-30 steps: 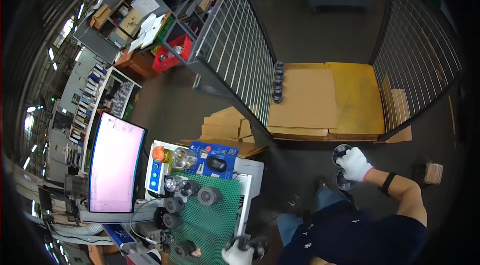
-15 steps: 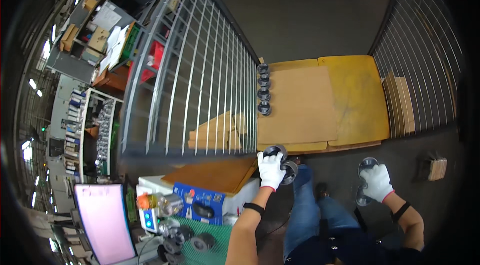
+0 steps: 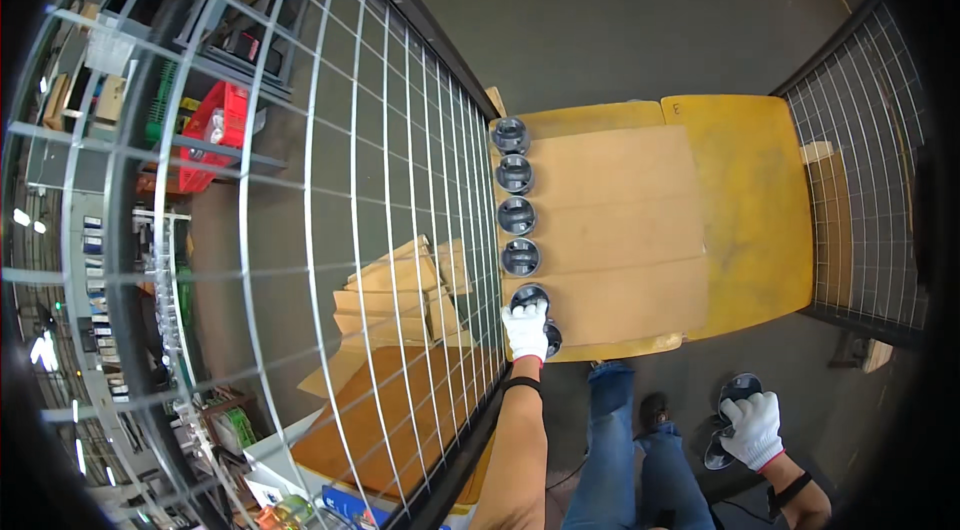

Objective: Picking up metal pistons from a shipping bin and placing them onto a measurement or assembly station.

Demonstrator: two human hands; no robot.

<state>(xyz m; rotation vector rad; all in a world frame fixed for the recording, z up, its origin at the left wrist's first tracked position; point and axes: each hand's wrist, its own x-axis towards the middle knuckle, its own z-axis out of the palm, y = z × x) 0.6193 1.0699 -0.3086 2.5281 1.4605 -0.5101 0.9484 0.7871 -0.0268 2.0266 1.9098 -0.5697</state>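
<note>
My left hand (image 3: pixel 526 332), in a white glove, is closed on two dark grey pistons at the near left corner of a cardboard sheet (image 3: pixel 620 220). One held piston (image 3: pixel 530 297) shows beyond the fingers; the other (image 3: pixel 553 338) peeks out on the right side of the hand. Beyond them stand several like pistons (image 3: pixel 517 216) in a row along the sheet's left edge. Off to the right, over the floor, my gloved right hand (image 3: pixel 754 428) grips two more pistons, one (image 3: pixel 741 388) on its far side and one (image 3: pixel 717 454) nearer me.
The sheet lies on a yellow platform (image 3: pixel 755 220). Wire mesh panels rise on its left (image 3: pixel 350 200) and right (image 3: pixel 880 180). Past the left mesh are folded cardboard (image 3: pixel 385 305), a brown board (image 3: pixel 385 420) and a red bin (image 3: pixel 215 135). My legs (image 3: pixel 610 430) stand before the platform.
My view has shifted toward the platform. My left hand has carried its two pistons from the platform's front edge onto the sheet's near left corner. My right hand still holds its pair.
</note>
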